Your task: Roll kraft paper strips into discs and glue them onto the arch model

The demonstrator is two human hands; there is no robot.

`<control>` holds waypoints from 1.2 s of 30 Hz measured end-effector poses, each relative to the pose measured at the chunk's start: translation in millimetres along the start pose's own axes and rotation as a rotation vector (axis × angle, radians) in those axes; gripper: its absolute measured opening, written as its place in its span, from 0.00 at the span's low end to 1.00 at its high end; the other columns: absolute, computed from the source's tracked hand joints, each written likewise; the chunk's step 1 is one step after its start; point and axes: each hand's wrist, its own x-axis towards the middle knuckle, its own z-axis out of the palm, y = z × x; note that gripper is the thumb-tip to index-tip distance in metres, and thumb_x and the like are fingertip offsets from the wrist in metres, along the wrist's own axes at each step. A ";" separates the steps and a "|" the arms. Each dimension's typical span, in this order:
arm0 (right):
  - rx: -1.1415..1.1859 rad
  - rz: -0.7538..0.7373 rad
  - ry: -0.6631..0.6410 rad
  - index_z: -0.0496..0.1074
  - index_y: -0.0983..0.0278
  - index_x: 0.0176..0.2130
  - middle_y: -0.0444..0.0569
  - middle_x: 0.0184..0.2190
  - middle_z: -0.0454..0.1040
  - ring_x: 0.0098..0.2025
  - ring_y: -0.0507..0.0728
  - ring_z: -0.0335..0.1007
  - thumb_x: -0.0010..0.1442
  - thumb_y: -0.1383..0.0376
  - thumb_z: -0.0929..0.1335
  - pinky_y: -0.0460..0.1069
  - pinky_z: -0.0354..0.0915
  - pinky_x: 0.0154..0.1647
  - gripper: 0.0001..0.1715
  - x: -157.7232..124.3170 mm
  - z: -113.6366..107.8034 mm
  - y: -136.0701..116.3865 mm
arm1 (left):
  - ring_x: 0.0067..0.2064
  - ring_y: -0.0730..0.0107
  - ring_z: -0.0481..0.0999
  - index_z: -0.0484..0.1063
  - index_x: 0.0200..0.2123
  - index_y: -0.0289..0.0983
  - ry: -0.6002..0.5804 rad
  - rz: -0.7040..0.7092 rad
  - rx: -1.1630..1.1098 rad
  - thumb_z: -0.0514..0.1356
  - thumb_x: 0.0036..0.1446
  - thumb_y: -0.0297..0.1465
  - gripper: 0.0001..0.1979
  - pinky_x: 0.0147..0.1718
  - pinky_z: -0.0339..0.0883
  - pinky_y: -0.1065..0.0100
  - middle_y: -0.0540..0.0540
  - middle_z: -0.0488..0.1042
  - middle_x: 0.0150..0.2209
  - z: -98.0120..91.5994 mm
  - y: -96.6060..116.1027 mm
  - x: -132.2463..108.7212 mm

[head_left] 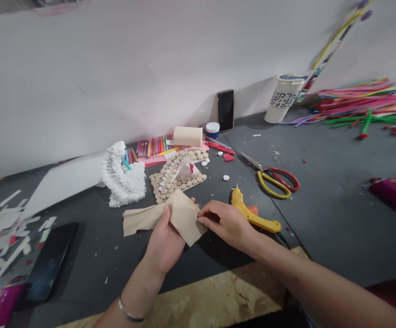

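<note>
A beige piece of cloth (180, 216) is held between both hands over the dark table. My left hand (165, 241) grips it from below, thumb on its upper face. My right hand (227, 223) pinches its right edge with closed fingers. Just behind the cloth lies a curved piece covered in small round wooden discs (177, 175), with a fluffy white shape (122, 180) to its left. A yellow glue gun (252, 214) rests on the table right beside my right hand.
Scissors with red and yellow handles (276, 180) lie to the right. A black phone (49, 262) lies at the left, another phone (225, 110) leans on the wall. Coloured sticks (151, 146), a beige roll (187, 135), a white cup (283, 99) and balloon sticks (362, 102) sit behind.
</note>
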 end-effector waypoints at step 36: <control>-0.439 -0.212 0.431 0.72 0.64 0.47 0.58 0.47 0.74 0.49 0.65 0.68 0.63 0.63 0.67 0.60 0.63 0.50 0.13 7.1 -32.8 20.5 | 0.37 0.69 0.80 0.78 0.35 0.34 0.050 0.305 0.172 0.70 0.48 0.27 0.09 0.37 0.76 0.70 0.46 0.81 0.36 -17.0 -5.9 5.5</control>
